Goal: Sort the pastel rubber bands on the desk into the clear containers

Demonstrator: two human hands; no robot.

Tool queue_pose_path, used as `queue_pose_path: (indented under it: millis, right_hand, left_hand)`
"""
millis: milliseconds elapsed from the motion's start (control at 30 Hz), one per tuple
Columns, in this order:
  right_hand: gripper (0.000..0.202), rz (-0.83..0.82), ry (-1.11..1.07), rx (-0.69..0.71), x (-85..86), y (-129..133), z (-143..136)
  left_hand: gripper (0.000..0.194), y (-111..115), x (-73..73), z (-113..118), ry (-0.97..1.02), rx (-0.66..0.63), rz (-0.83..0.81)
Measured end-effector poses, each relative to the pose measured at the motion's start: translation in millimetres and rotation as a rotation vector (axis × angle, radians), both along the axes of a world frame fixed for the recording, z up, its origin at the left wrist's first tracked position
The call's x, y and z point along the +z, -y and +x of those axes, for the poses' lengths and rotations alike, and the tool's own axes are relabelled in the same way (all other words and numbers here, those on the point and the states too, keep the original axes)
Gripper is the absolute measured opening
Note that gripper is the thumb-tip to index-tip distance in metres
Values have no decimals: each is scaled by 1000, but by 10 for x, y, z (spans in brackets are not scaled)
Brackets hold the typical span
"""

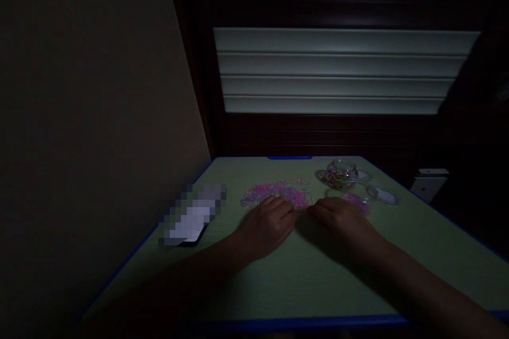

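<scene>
A loose pile of small pink, purple and blue bands [274, 190] is spread over the pale green table [254, 286]. At its near edge my left hand [270, 225] is closed, fingers curled inward. My right hand [344, 220] is also closed, its fingertips facing the left hand across a small gap. Whatever sits between the fingertips is too small and dark to make out. Just beyond my right hand, a clear container [360, 200] lies with pink bands inside. Behind it stands a round glass jar [342, 172] of multicoloured bands.
Two round clear lids, one nearer [385, 196] and one behind [363, 175], lie by the jars. A pixelated pale flat object [194, 220] rests at the table's left side, close to the wall [99, 116]. A white box [428, 186] stands beyond the right edge. The light is dim.
</scene>
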State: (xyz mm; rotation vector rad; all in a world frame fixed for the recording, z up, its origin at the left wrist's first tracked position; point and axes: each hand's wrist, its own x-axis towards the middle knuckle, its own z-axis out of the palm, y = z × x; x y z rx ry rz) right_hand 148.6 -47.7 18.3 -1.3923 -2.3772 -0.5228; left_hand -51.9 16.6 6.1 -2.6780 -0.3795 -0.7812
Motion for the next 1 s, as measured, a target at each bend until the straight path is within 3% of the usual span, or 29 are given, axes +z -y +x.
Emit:
queue_pose_path:
  millis: [400, 633, 800, 1000]
  right_hand:
    - [17, -5, -19, 11, 66, 27, -18]
    - [18, 56, -60, -30, 109, 22, 116]
    - [18, 186, 16, -187, 208, 27, 269]
    - [19, 207, 108, -464, 341, 106, 356]
  left_hand:
    - [14, 1, 6, 1, -16, 9, -8]
    - [16, -4, -6, -2, -9, 25, -10]
    - [17, -6, -4, 0, -23, 30, 7]
    - [18, -1, -1, -1, -22, 43, 22]
